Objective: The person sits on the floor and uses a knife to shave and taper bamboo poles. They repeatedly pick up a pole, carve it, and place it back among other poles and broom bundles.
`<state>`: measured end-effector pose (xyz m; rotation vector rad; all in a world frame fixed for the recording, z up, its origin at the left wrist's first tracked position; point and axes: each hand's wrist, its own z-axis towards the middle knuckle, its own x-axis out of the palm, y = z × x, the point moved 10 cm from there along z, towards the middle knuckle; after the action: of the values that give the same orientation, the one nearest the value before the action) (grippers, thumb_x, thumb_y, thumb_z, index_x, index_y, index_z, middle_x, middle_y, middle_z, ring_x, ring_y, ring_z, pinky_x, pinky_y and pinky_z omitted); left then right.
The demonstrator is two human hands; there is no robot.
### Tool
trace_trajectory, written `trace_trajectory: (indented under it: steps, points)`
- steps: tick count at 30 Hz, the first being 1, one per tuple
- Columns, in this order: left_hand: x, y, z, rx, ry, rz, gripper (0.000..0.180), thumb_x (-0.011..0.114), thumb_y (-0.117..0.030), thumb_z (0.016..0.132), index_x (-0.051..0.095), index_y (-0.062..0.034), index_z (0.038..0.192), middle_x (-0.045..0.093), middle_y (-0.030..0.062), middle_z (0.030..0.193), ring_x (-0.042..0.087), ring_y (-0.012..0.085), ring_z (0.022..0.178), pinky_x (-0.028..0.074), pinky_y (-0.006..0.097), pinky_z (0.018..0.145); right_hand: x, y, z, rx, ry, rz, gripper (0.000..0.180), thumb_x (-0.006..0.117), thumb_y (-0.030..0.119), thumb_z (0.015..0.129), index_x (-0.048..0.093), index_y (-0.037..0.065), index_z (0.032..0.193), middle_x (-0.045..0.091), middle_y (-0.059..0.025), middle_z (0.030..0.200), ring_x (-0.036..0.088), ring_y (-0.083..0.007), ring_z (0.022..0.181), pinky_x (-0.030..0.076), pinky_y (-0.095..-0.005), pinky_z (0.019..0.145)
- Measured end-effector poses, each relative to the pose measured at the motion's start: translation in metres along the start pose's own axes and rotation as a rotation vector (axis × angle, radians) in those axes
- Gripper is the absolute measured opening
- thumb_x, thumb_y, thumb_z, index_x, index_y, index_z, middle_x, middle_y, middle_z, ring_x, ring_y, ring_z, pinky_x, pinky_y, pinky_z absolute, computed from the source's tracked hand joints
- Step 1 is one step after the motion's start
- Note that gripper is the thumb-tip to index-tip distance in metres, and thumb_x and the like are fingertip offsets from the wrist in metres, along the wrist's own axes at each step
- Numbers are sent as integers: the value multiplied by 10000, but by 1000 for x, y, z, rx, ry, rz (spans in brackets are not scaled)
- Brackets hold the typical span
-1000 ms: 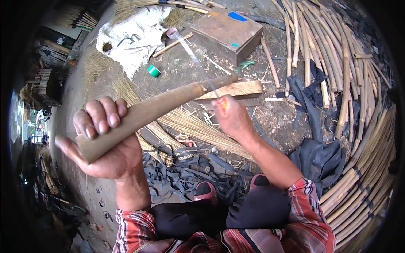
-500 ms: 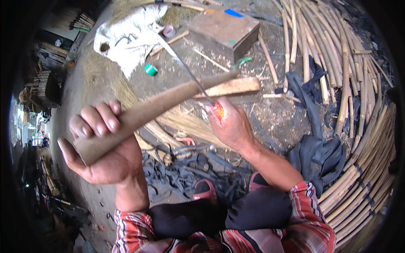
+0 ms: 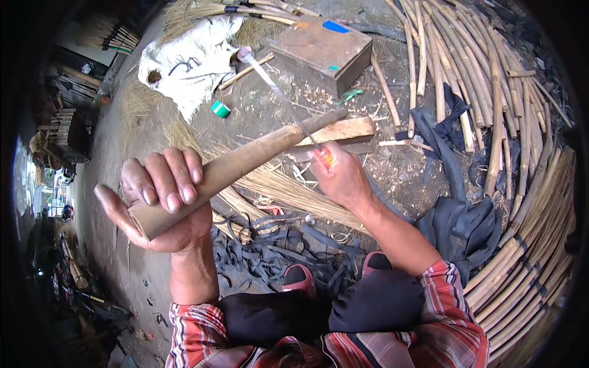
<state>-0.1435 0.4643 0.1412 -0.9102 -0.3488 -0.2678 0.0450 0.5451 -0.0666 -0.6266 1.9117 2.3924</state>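
A thick, brown, tapered wooden stick (image 3: 230,164) slants across in front of me, its wide end near and to the left. My left hand (image 3: 169,199) is closed around that wide end, palm up, fingers curled over the top. In my right hand (image 3: 342,178) is a knife (image 3: 270,81) with an orange handle, gripped in a fist. Its long thin blade points away and to the left, slightly blurred, and crosses the stick close to its narrow far end. Just beyond lies a pale cut wood block (image 3: 338,130) on the ground.
A brown wooden box (image 3: 319,49) stands ahead, with a white sack (image 3: 187,58) and a green tape roll (image 3: 220,109) left of it. Bamboo poles (image 3: 472,67) and bundled brooms (image 3: 515,264) line the right. Black rubber strips (image 3: 270,254) and straw (image 3: 288,196) lie near my feet.
My left hand and the stick have shifted slightly up and right. The right hand has moved a little right, and the blade now crosses nearer the stick's narrow end.
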Motion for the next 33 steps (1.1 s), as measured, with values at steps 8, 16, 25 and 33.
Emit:
trace_trajectory:
  steps: [8,16,25,33]
  points:
    - [26,11,-1,-160,384,-100,751,232,-696,1057,585,-97,774,623,72,649,683,222,520,568,367,565,11,18,-9,-170,219,-57,280,688,269,968,595,5,971,652,-249,724,687,-454,707,502,-498,600]
    - [54,29,-24,-286,786,-270,922,344,-834,946,695,-19,695,647,98,591,627,195,448,526,314,455,5,-11,-16,25,239,-159,264,697,255,957,588,18,920,636,-268,738,643,-500,724,485,-512,595]
    - [18,-37,2,-45,552,-23,684,444,-682,1025,640,-135,663,615,17,700,600,144,500,517,307,623,-46,-148,-44,690,134,-335,294,651,237,985,633,7,1167,718,-223,992,723,-392,904,563,-499,800]
    - [-77,-188,10,255,-117,-104,241,659,-211,738,455,-187,611,460,-35,584,475,74,448,420,249,574,-65,-69,-2,-98,-200,-691,863,818,314,865,379,31,1551,444,-238,1538,433,-365,1443,317,-511,1202]
